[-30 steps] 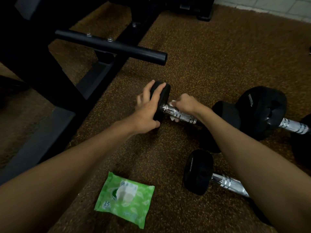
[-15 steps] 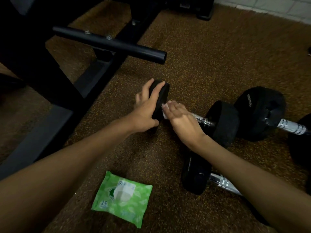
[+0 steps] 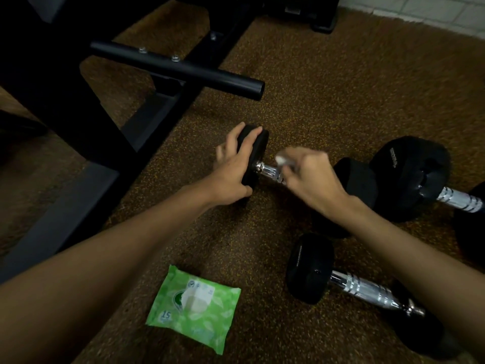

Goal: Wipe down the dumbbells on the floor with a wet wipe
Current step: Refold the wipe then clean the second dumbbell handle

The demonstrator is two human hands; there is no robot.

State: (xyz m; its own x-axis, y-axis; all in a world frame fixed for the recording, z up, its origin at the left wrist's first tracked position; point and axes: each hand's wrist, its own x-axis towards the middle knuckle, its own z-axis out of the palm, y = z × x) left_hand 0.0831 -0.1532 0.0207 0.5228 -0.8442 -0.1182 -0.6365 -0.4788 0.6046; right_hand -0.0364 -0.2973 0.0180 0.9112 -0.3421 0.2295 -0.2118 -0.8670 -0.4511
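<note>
Lying on the speckled rubber gym floor [image 3: 328, 74] beside the black steel bench frame [image 3: 110, 132], three dumbbells are seen, and the largest, the big dumbbell [image 3: 409, 177] at the right, is judged the heaviest and best left where it rests. The near dumbbell [image 3: 309, 269] is pointed from lower right to upper left, its chrome bar partly hidden by the right forearm. The dumbbell being wiped [image 3: 256, 156] is laid with its long axis running from the left head, nearer the bench, down and rightward to the far head [image 3: 354, 179], roughly level on the floor. It is judged stiff, dense and prone to roll on its rounded heads; the rubber heads give a sure hold, while the chrome handle [image 3: 267, 170], once wetted, is likely slick between its knurled bands. The left hand [image 3: 233, 174] is spread flat over the left head, fingers draped across its rim and thumb beneath, so that rolling is checked. The right hand [image 3: 312, 177] is curled over the handle with the white wet wipe [image 3: 282, 160] pinched between fingers and thumb; how tightly cannot be told, as the hand is blurred. The green wipe packet [image 3: 194, 308], soft and light, is left near the left forearm, well apart from the bar.
</note>
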